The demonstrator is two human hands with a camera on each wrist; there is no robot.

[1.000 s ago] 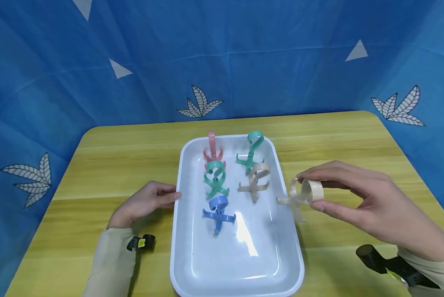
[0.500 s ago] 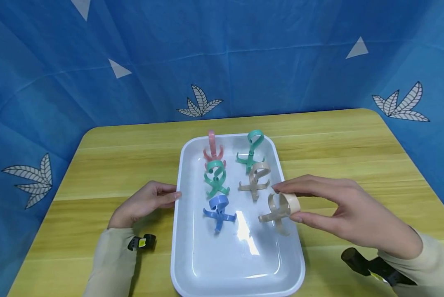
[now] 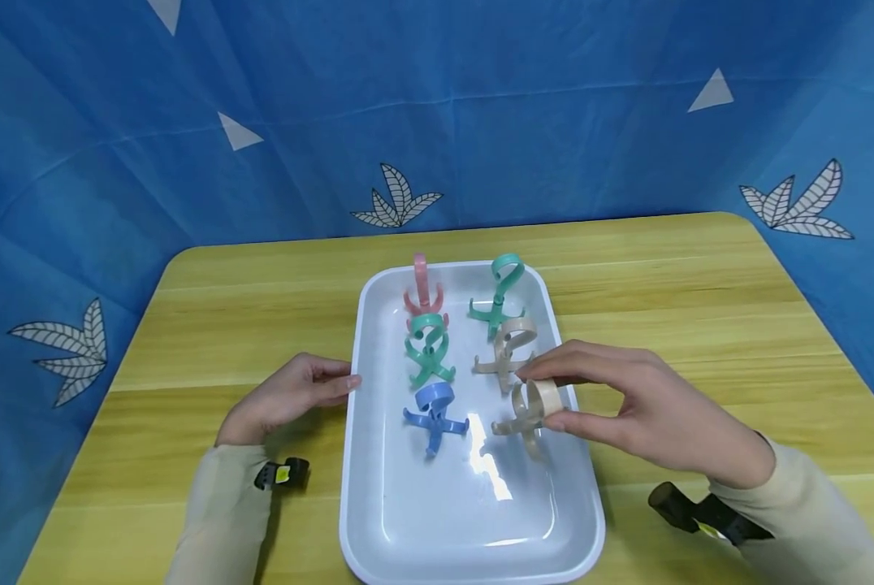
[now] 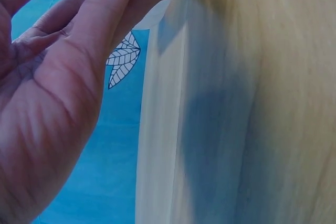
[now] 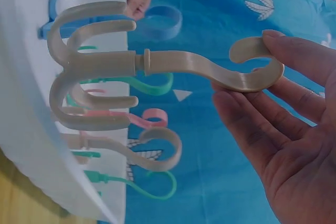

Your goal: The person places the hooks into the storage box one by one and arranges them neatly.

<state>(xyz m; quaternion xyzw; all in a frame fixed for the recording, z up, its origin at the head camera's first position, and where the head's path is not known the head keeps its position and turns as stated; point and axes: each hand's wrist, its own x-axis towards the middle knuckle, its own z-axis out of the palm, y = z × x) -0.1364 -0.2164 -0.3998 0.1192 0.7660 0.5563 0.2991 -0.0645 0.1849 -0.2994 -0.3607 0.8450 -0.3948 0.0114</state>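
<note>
My right hand (image 3: 620,406) pinches the curled top of a beige four-claw rotating hook (image 5: 173,62), holding it upright with the claws down over the tray's right half. Whether those claws touch the tray floor I cannot tell. A second beige hook (image 3: 504,363) stands right behind it, and a green hook (image 3: 495,313) is farther back. Along the left side stand a pink hook (image 3: 422,286), a green hook (image 3: 429,355) and a blue hook (image 3: 434,416). My left hand (image 3: 291,396) grips the left rim of the white tray (image 3: 473,520), thumb over the edge.
The tray rests on a wooden table (image 3: 232,325). Behind it hangs a blue cloth (image 3: 554,146) printed with leaves and triangles. Each wrist carries a black camera mount, the left one (image 3: 283,474) just beside the tray.
My right hand has moved left with the beige hook, from outside the tray's right rim to over the tray, in line with the other right-side hooks. The left hand has stayed on the rim.
</note>
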